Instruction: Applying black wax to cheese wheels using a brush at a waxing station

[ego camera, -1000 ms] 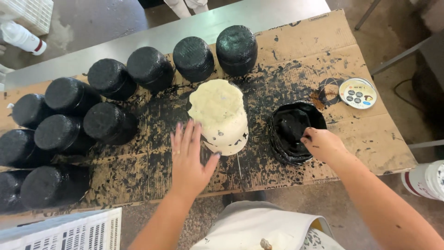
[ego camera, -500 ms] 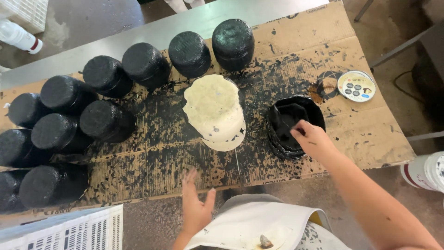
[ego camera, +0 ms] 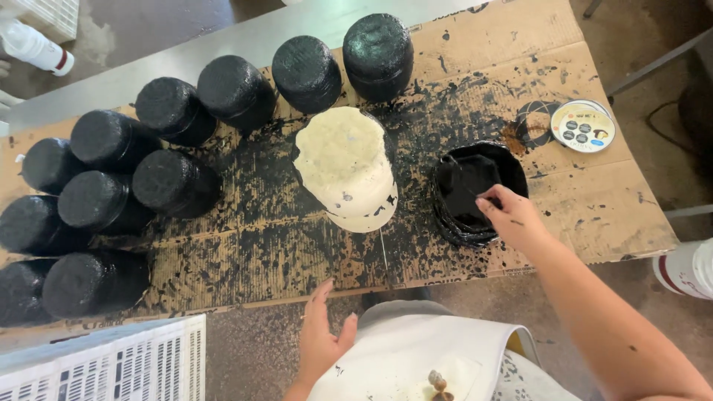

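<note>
Dipping into the black pot, right hand, grip unclear; left hand open.

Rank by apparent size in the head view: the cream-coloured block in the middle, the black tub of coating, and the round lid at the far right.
1. cream-coloured block, largest.
2. black tub, under the right hand; somewhat smaller, though the hand hides part of its rim.
3. round lid, clearly smallest.

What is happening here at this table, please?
A person's right hand reaches into a round tub of black coating on spattered brown cardboard. Beside it stands an uncoated cream-coloured cylindrical block. Many black-coated cylindrical blocks stand in rows to the left. The left hand hangs open near the table's edge, holding nothing.
</note>
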